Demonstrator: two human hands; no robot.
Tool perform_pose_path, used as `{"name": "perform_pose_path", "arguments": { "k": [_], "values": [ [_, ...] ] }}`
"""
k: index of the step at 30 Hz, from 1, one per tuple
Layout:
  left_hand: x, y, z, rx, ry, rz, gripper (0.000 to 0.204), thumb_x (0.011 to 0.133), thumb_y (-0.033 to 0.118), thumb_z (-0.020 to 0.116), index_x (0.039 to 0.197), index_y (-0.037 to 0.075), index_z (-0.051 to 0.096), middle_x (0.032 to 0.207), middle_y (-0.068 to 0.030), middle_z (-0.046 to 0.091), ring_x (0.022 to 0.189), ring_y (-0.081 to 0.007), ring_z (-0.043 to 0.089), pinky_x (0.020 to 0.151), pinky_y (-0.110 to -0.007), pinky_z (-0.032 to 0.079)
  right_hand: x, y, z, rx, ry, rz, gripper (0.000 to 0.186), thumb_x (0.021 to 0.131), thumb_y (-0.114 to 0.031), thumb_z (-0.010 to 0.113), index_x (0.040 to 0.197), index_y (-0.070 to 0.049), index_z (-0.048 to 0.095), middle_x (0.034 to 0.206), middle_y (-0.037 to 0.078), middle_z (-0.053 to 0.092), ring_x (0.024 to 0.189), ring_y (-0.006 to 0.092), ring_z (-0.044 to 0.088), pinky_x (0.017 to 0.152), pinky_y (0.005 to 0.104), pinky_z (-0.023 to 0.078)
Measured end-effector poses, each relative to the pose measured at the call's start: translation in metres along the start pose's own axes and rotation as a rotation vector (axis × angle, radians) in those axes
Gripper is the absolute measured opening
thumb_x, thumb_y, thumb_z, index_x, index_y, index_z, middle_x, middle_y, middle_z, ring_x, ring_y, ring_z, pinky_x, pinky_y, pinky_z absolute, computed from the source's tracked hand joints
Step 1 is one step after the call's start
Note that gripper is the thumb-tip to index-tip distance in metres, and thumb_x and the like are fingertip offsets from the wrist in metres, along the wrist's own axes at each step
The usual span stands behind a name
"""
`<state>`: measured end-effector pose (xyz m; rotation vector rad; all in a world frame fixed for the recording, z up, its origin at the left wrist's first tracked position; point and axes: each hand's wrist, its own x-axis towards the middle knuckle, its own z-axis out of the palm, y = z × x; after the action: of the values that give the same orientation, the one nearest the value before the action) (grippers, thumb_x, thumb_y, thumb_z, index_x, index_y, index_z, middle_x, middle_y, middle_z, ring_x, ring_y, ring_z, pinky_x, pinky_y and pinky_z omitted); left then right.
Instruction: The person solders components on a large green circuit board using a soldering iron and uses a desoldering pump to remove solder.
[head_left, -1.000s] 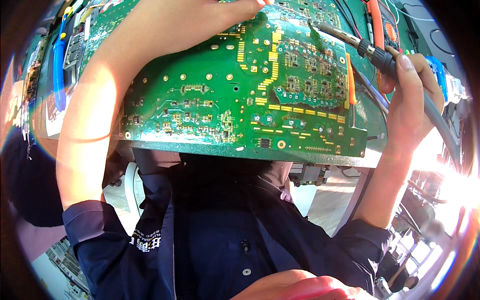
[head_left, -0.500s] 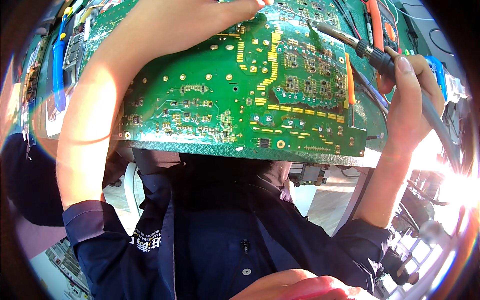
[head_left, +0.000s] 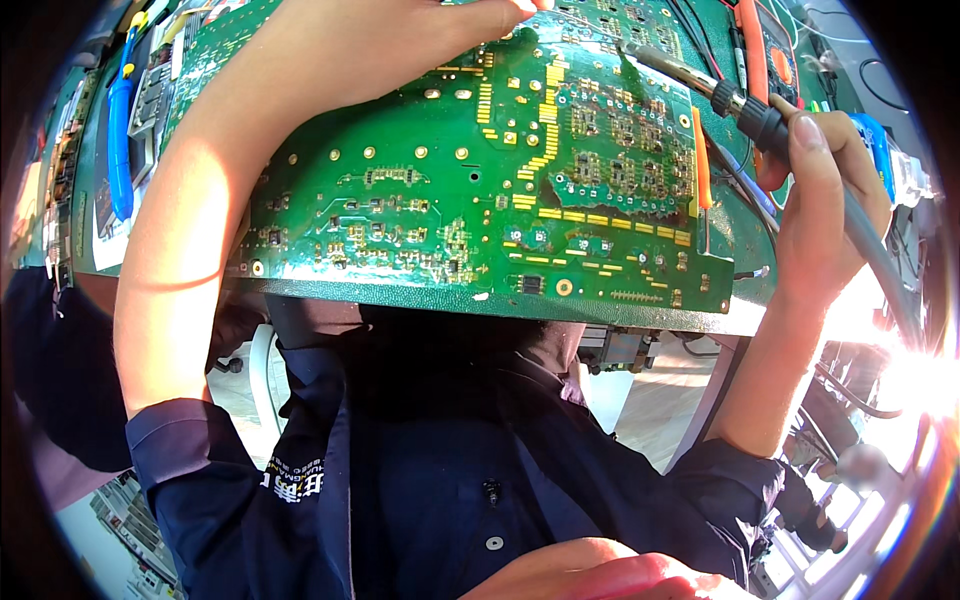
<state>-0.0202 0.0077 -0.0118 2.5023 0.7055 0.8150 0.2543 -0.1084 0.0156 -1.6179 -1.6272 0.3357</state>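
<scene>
A large green circuit board lies on the table, with many small parts and gold-coloured pads. My right hand is closed around the dark handle of a soldering iron. Its tip points left and rests at or just above the far right part of the board; contact cannot be made out. My left hand reaches across the board's far left part, fingers pinched at the picture's top edge. A thin solder wire runs from those fingertips toward the iron's tip. Some left fingers are cut off by the frame.
A blue desoldering pump lies at the left. At the far right are an orange-edged multimeter and a blue-and-clear bottle. The iron's grey cable hangs past my right wrist. The green table mat's near edge runs just in front of me.
The board appears shifted very slightly to the right in the picture. Both hands, the iron and the wire keep nearly the same positions.
</scene>
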Motion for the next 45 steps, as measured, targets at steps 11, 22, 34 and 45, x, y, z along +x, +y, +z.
{"name": "perform_pose_path", "arguments": {
  "k": [11, 22, 34, 45],
  "values": [
    [-0.001, 0.008, -0.004, 0.066, -0.003, -0.006, 0.010, 0.086, 0.005, 0.073, 0.095, 0.006, 0.076, 0.078, -0.0025, 0.064, 0.061, -0.0090, 0.052, 0.056, -0.024, 0.041, 0.000, -0.002, 0.000, 0.047, -0.004, -0.015, 0.029, 0.094, -0.025, 0.062, 0.080, 0.001, 0.064, 0.067, 0.006, 0.059, 0.064, 0.0095, 0.053, 0.075, 0.0257, 0.046],
    [-0.001, 0.004, -0.004, 0.052, 0.003, -0.011, 0.009, 0.087, 0.009, 0.074, 0.096, 0.006, 0.076, 0.079, -0.0028, 0.066, 0.064, -0.0117, 0.054, 0.060, -0.025, 0.045, 0.013, 0.011, -0.006, 0.065, -0.036, 0.088, 0.028, 0.097, -0.021, 0.059, 0.086, 0.004, 0.064, 0.069, 0.005, 0.055, 0.062, 0.0100, 0.048, 0.061, 0.0250, 0.036],
    [0.000, -0.003, 0.000, 0.148, -0.011, -0.013, 0.010, 0.086, 0.008, 0.073, 0.096, 0.006, 0.076, 0.078, -0.0025, 0.065, 0.062, -0.0121, 0.054, 0.058, -0.026, 0.044, 0.014, 0.018, 0.002, 0.310, 0.000, 0.173, 0.031, 0.092, -0.030, 0.063, 0.078, -0.002, 0.063, 0.061, 0.000, 0.053, 0.060, 0.0047, 0.042, 0.059, 0.0223, 0.029],
    [-0.001, 0.003, -0.004, 0.003, 0.018, 0.061, 0.008, 0.088, 0.008, 0.073, 0.095, 0.005, 0.076, 0.079, -0.0042, 0.067, 0.064, -0.0132, 0.057, 0.059, -0.026, 0.045, 0.010, 0.009, 0.001, 0.159, -0.011, 0.053, 0.035, 0.090, -0.033, 0.063, 0.071, -0.004, 0.062, 0.060, 0.001, 0.055, 0.063, 0.0077, 0.046, 0.082, 0.0258, 0.045]
  ]
}}
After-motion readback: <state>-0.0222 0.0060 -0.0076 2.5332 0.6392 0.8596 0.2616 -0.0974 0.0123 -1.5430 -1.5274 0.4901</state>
